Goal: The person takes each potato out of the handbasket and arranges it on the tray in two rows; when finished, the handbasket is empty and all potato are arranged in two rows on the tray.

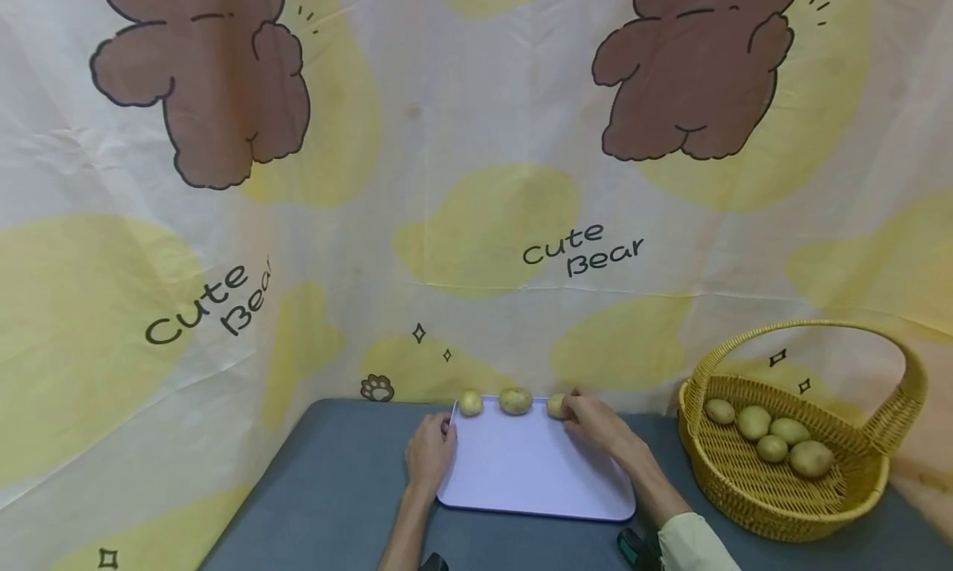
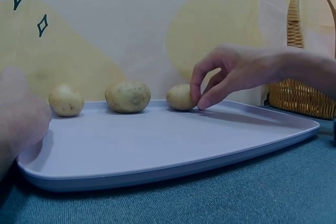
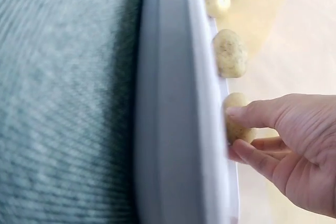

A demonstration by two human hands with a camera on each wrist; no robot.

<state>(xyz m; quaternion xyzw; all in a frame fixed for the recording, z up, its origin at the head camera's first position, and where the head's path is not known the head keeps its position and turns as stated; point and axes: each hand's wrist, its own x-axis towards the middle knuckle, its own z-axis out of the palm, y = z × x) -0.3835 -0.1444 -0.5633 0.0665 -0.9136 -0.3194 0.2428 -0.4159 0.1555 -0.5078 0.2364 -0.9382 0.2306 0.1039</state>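
Observation:
A pale lilac tray [image 1: 536,463] lies on the table, with a row of three potatoes along its far edge. The left potato [image 2: 66,100] is small and round, and the middle potato [image 2: 127,97] is larger and speckled. At the right end of the row, my right hand [image 1: 599,422] pinches the third potato [image 3: 239,119] between thumb and fingers, low at the tray surface. My left hand [image 1: 430,455] grips the tray's left rim, its fingers curled at the edge beside the left potato. Part of that hand is cut off in the left wrist view.
To the right stands a yellow wicker basket [image 1: 782,505] with a tall arched handle, holding several potatoes [image 1: 811,458]. A blue-grey cloth [image 1: 328,488] covers the table. Behind it hangs a curtain [image 1: 476,323] printed with bears, close to the tray's far edge.

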